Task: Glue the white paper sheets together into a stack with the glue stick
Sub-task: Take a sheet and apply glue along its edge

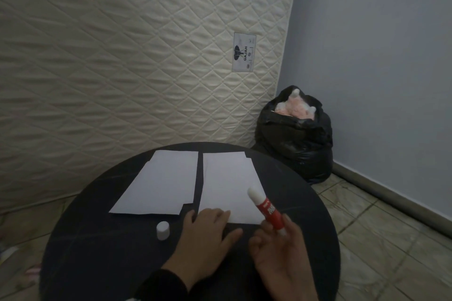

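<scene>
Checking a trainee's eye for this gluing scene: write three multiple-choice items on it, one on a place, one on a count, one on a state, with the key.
1. Where does the small white plastic cap stand?
A. On the dark round table, left of the left hand
B. On the tiled floor
C. On the glue stick

2. How many separate piles of white paper lie on the table?
A. One
B. Two
C. Four

3. What state is the red and white glue stick in?
A. Capped, lying on the table
B. Uncapped, held in the right hand
C. Uncapped, standing alone on the paper

Key:
1 A: the cap sits upright on the tabletop, apart from the papers.
2 B: the left paper pile and the right paper pile are parted by a dark gap.
3 B: its white tip is bare, and the right hand's fingers curl round it.
</scene>
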